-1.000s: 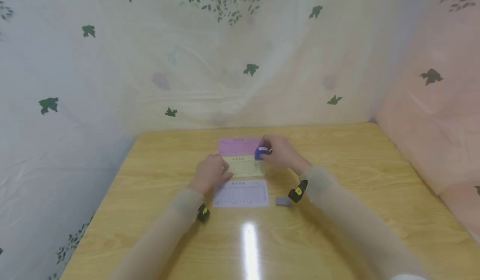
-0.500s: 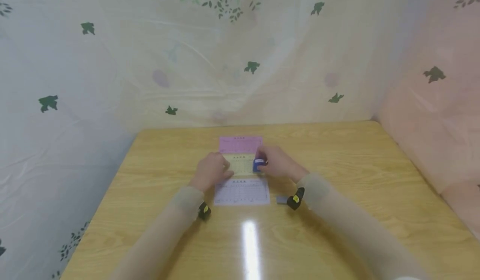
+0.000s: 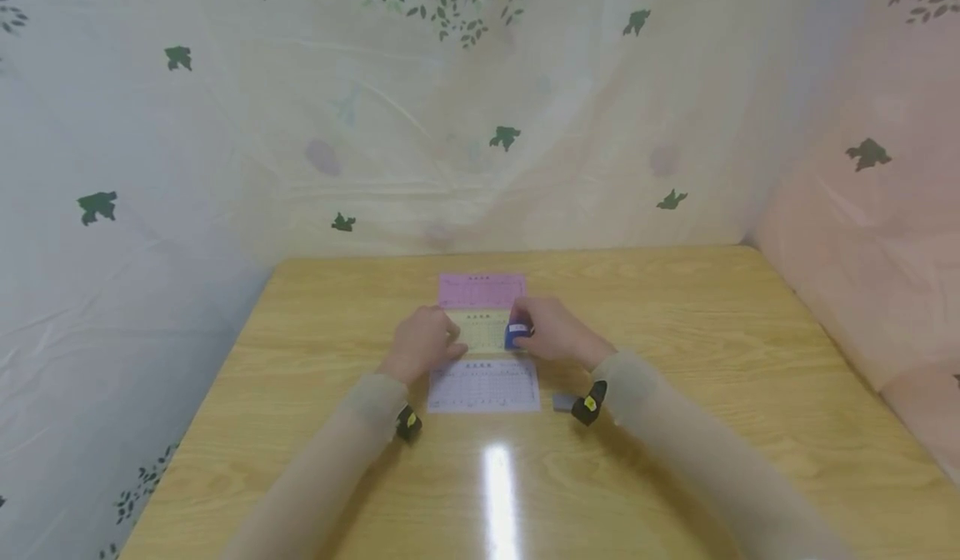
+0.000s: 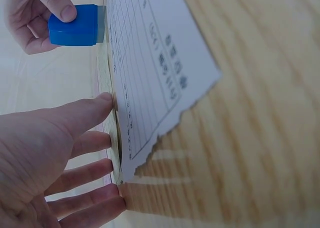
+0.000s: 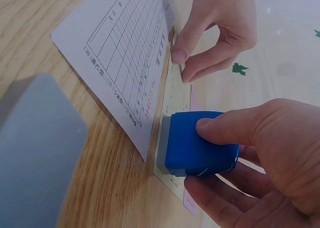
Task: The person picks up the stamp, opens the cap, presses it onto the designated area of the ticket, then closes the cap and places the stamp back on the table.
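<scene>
Left hand [image 3: 420,343] lay straight-fingered against yellow slip [image 3: 480,332] | white slip [image 3: 483,387] bore printed grid, unreadable red characters | blue stamp [image 5: 200,144], grey-based, label illegible, stood on yellow slip's right end | right hand [image 3: 557,331] pinched it

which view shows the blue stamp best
The right wrist view: the blue stamp is largest there, gray base visible. The left wrist view shows it smaller, near the top; the head view, tiny, partly hidden by the right hand.
</scene>
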`<state>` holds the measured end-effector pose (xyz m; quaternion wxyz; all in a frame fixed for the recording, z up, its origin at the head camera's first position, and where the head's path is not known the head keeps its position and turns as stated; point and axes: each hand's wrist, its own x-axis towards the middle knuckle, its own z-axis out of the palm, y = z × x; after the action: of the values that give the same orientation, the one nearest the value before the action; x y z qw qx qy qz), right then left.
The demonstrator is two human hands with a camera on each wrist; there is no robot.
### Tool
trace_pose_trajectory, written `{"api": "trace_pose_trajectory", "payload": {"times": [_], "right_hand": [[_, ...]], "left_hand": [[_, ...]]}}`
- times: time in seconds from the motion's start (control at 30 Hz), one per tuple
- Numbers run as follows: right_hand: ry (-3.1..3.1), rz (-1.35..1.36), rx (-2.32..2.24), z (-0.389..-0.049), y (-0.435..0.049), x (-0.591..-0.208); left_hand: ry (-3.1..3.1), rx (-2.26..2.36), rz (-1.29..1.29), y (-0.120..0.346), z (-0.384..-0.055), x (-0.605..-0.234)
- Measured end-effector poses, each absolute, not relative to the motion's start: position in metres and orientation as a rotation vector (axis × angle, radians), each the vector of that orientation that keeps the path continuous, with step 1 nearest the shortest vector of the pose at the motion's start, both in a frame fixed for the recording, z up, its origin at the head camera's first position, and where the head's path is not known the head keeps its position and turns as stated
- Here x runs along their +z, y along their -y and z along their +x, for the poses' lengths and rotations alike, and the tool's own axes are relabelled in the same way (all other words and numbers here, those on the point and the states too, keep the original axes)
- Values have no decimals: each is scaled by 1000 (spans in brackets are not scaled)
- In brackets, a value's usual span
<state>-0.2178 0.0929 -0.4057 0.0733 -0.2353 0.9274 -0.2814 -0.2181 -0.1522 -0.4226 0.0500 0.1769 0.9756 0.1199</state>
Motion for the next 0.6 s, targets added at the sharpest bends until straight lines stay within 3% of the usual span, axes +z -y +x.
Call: {"api": "trace_pose_trajectory", "payload": {"times": [0.6], "right_hand": [[-2780, -650, -810, -217, -93, -407]], "left_hand": [[-2961, 398, 519, 153, -218, -423]]}}
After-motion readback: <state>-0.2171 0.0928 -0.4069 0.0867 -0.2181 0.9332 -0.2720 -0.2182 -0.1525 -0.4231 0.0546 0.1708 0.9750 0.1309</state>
